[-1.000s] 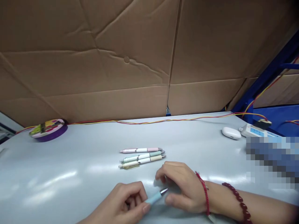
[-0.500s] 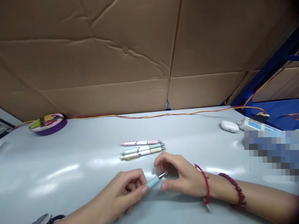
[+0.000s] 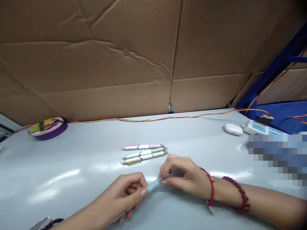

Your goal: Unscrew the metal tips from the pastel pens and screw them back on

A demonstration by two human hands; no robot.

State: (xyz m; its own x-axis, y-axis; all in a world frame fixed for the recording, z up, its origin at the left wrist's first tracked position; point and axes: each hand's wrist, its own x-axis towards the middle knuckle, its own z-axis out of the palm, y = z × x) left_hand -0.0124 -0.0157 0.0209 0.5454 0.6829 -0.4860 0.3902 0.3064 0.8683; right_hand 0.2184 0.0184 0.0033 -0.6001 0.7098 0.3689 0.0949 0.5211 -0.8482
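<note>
A light blue pen (image 3: 153,186) slants up to the right in my left hand (image 3: 130,195), which grips its barrel between thumb and curled fingers. The pen's rear part is mostly hidden by that hand. My right hand (image 3: 181,174) pinches the silver pen tip (image 3: 161,179) between thumb and fingertips; whether the tip is still joined to the barrel I cannot tell. Beyond the hands lie a pink and white pen (image 3: 144,147), a green and white pen (image 3: 145,153) and a yellow and white pen (image 3: 145,157), roughly side by side with their tips to the right.
The grey table (image 3: 96,137) ends at a cardboard wall (image 3: 107,70). A purple round box (image 3: 51,130) stands at the back left. Red and yellow wires (image 3: 139,120) run along the back edge. At the right are a white earbud case (image 3: 233,129) and a power strip (image 3: 260,128).
My right thumb and fingers have closed on the pen's silver tip, which was bare between them before. The view has shifted slightly; the three lying pens keep their places.
</note>
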